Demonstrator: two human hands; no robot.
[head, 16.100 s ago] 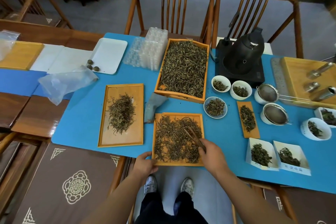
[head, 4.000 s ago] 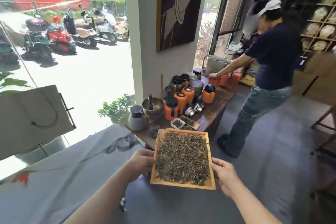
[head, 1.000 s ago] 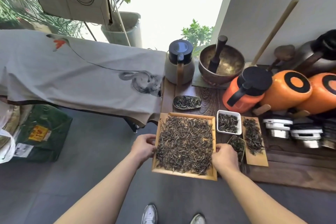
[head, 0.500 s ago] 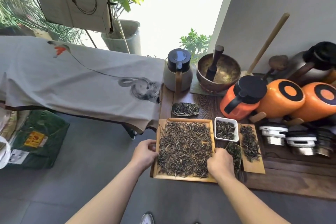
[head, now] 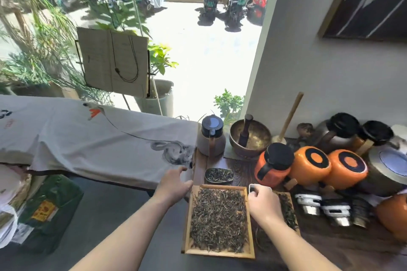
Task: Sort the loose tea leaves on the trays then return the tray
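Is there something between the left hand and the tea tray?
Nothing visible. The left hand hangs open just off the top left corner of the tray, which lies on the wooden table with bare air between them.

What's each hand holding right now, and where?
Left hand: nothing, fingers spread beside the tea tray. Right hand: over the small white dish; a grip cannot be told.

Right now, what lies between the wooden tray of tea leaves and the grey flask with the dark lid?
In the head view, a small dark scoop dish of tea leaves lies between the wooden tray and the grey flask, on the dark wood table.
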